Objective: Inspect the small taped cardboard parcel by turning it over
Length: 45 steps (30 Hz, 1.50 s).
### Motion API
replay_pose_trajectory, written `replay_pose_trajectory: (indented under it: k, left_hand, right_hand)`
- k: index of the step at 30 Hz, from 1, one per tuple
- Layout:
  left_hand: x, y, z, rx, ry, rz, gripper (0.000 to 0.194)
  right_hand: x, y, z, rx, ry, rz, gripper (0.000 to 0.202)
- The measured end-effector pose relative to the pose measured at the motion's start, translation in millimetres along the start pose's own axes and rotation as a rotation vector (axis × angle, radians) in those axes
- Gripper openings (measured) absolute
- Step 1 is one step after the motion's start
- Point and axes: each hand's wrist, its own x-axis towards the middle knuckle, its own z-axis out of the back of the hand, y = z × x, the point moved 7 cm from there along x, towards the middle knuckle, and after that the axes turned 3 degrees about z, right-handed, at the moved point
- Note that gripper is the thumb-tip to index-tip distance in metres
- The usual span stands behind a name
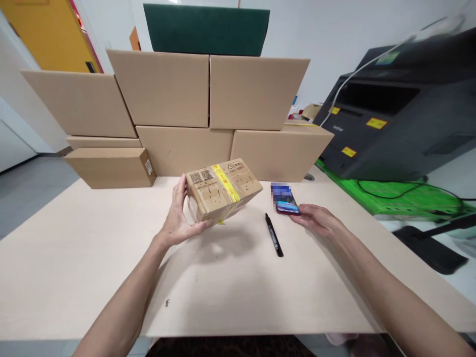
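Parcel [221, 189] tilted in left hand [177, 221], fingers [181, 191] wrapped.

head cam: on my head | faces forward and down | close over my bench [74, 277] | only view, nothing shared

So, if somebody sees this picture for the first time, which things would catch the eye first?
Probably the small cardboard parcel with yellow tape, held tilted above the table by the left hand near the middle. Next, the wall of stacked cardboard boxes behind it. Then the right hand touching a smartphone lying on the table, with a black marker beside it.
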Motion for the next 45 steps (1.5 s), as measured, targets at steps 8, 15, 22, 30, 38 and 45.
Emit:
replay_pose_trajectory:
  k: [8, 15, 22, 30, 38, 45]
  left_hand:
    - [4.1, 7.7, 4.9, -0.156, -0.096, 0.127, 0.134]
    - [4.8, 8.3, 2.0, -0.391, -0.172, 0.257, 0.111]
    - [5.9, 0.8, -4.9, -0.652, -0.237, 0.382, 0.069]
    - [-2.5, 27.2, -1.3, -0.672, -0.361, 0.477, 0.065]
    - [-6.8, 11.4, -38.9, -0.607, -0.078, 0.451, 0.089]
    - [-15.1, 17.2, -47.6, -0.617, 0.003, 0.46, 0.102]
  right_hand:
    - [-15.2, 6.9, 17.4, -0.05, -0.02, 0.001, 0.026]
    - [-34.0, 16.4, -24.8, -0.048, 0.017, 0.335, 0.037]
    - [-117.4, 24.2, -160.8, -0.045, 0.814, 0.401, 0.086]
    - [-119.9, 5.3, -196.6, 0.2, 0.704, 0.265, 0.07]
    - [-108.3, -3.1, -185.8, 0.369, 0.477, 0.318, 0.056]
    - [-109.3, 1.1, -176.4, 0.505, 0.408, 0.405, 0.048]
